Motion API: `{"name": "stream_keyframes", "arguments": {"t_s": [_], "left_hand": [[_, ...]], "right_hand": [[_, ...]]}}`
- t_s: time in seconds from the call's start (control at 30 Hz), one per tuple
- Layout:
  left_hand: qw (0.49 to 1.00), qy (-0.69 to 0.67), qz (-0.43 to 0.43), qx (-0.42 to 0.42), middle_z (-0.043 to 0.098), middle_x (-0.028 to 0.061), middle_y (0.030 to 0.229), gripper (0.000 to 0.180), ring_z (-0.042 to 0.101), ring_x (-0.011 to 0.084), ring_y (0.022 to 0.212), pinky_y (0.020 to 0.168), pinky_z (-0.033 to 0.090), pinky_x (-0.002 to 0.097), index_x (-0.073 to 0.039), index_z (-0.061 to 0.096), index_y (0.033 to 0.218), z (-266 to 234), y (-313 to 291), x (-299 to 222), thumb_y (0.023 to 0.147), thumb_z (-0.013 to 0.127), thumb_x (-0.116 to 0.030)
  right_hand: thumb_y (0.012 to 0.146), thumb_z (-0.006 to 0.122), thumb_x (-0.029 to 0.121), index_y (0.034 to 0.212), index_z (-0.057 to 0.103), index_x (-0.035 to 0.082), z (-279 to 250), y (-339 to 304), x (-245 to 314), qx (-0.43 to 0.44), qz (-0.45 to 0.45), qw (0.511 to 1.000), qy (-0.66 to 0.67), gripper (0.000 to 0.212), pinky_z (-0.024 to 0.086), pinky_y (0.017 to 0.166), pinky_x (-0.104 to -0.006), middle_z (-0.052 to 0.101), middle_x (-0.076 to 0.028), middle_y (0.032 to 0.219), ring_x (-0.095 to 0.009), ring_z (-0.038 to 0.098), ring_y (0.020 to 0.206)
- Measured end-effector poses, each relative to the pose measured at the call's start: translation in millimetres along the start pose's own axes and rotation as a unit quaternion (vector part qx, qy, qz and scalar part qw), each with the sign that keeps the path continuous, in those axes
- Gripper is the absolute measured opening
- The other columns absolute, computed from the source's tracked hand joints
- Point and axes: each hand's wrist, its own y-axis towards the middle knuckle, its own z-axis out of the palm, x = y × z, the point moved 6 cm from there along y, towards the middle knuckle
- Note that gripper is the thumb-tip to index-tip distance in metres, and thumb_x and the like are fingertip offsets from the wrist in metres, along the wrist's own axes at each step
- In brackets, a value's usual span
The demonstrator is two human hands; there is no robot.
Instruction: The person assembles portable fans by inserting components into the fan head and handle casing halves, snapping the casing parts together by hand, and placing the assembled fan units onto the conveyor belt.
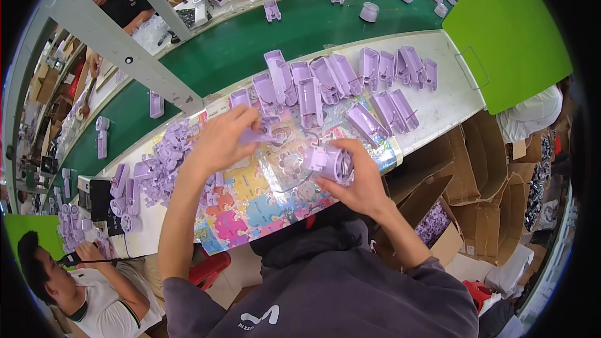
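My right hand [363,181] is closed round a light purple fan head [320,159], a short round housing with an open ringed end turned to the right. To its left, my left hand [219,141] is closed with bent fingers on a light purple plastic piece [253,136], whose exact shape the fingers partly hide. Both hands are above a colourful cartoon-patterned mat [247,206], apart from each other. Beyond them, several purple handle shells [309,101] with thin wires stand or lie in rows.
A heap of small purple parts [169,163] lies left of my left forearm. Past the bench runs a green conveyor [231,40] carrying scattered purple parts. A slanting metal post [125,50] rises at left. Cardboard boxes [476,163] stand at right; a co-worker [103,294] sits at lower left.
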Motion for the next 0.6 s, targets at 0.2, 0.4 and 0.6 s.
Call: {"name": "stream_keyframes", "arguments": {"t_s": [0.2, 0.4, 0.6], "left_hand": [[0.998, -0.056, -0.02, 0.037, 0.058, 0.0155, 0.109, 0.061, 0.063, 0.0336, 0.1, 0.086, 0.051, 0.0415, -0.003, 0.061, 0.124, 13.4, -27.6, -22.3, 0.068, 0.079, -0.018], [0.992, -0.113, -0.021, 0.049, 0.065, 0.0185, 0.117, 0.063, 0.065, 0.0367, 0.109, 0.095, 0.051, 0.0417, 0.0, 0.066, 0.124, 19.8, -32.8, -28.3, 0.067, 0.083, -0.02], [0.988, -0.145, -0.042, 0.045, 0.07, 0.0213, 0.118, 0.064, 0.066, 0.0386, 0.111, 0.098, 0.051, 0.0439, 0.001, 0.067, 0.124, 20.6, -35.1, -32.2, 0.068, 0.085, -0.024]], "right_hand": [[0.071, 0.088, 0.014, 0.129, 0.057, 0.005, -5.0, 31.1, 25.3, -0.011, -0.108, 0.993, -0.056, 0.066, 0.053, 0.085, -0.0434, 0.063, -0.016, 0.118, -0.037, 0.064, 0.102], [0.06, 0.085, 0.008, 0.14, 0.06, 0.014, 4.4, 32.6, 44.3, 0.051, -0.196, 0.965, -0.164, 0.084, 0.053, 0.079, -0.0414, 0.063, -0.01, 0.121, -0.031, 0.062, 0.094], [0.058, 0.082, 0.004, 0.142, 0.059, 0.015, 4.1, 30.3, 50.9, 0.073, -0.205, 0.957, -0.191, 0.088, 0.053, 0.077, -0.042, 0.06, -0.011, 0.124, -0.032, 0.06, 0.093]]}}
